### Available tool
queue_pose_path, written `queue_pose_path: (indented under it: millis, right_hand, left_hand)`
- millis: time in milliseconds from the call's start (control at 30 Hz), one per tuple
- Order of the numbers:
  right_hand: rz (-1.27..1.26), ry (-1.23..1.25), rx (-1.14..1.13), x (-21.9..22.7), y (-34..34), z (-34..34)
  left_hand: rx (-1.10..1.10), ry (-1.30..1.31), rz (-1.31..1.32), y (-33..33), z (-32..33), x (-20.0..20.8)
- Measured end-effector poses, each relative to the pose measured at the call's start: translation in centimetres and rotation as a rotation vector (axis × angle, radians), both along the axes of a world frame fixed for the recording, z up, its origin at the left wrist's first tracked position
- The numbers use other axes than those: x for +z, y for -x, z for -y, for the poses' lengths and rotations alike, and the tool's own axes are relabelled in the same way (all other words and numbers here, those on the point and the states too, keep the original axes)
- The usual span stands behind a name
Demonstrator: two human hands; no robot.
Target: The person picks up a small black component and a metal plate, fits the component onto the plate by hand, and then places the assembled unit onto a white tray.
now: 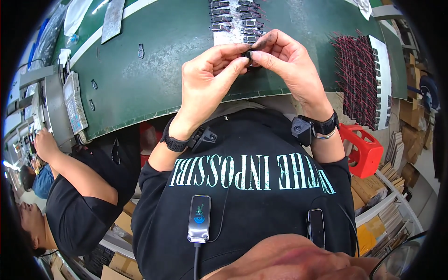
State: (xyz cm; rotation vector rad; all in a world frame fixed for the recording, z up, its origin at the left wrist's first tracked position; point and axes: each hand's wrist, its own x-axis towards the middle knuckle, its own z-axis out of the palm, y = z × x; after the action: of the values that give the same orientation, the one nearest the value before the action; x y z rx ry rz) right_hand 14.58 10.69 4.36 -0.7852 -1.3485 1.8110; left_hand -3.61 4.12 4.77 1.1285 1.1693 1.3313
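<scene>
A small black part (248,54) is pinched between the left hand (207,77) and right hand (284,63), at twelve o'clock over the green table (154,56). Fitting seems underway; placement beside the row of finished parts (235,18) probably follows.

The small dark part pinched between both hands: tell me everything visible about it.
The small dark part is black, probably plastic, and mostly hidden by fingertips. The left hand and right hand pinch it from either side, raised above the green work surface, just below rows of similar dark pieces on a pale sheet. Its shape and details cannot be told.
</scene>
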Motion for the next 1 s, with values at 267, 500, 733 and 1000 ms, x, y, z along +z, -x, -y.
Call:
queue_pose_path:
  millis: [267,500,733,1000]
  right_hand:
    - [0.12,-0.154,-0.11,-0.1,1.3,1.5]
    - [-0.003,0.075,-0.027,0.6,1.4,1.3]
    - [0.02,-0.019,-0.063,0.1,2.0,1.6]
    - [0.448,-0.56,-0.116,0.0,2.6,3.3]
  left_hand:
    - [0.065,0.0,-0.061,0.1,-0.1,-0.9]
    - [-0.004,0.089,0.094,1.1,-0.6,-0.2]
    - [0.005,0.085,0.071,1.3,-0.4,-0.2]
    - [0.001,0.073,-0.026,2.0,0.1,-0.1]
